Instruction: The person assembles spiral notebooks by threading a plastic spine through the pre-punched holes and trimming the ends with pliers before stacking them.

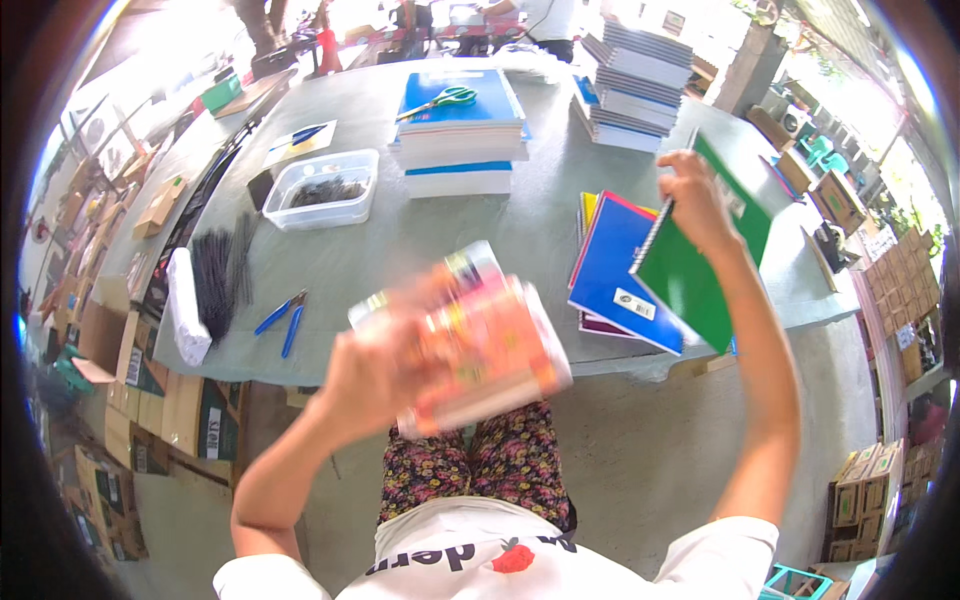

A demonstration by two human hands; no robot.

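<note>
My left hand (375, 375) grips a blurred stack of colourful notebooks (480, 345), mostly orange and pink, held above my lap near the table's front edge. My right hand (695, 200) holds a green spiral notebook (705, 255) by its upper corner, tilted above a pile of notebooks with a blue one on top (615, 275) that lies on the grey table (430, 240).
Two tall stacks of notebooks stand at the back: a blue-topped stack (460, 130) with green-handled scissors (440, 100) on it, and a grey stack (635, 85). A clear tub (322, 190), black spiral bindings (215, 270) and blue pliers (283, 318) lie at left. Cardboard boxes (130, 400) sit on the floor.
</note>
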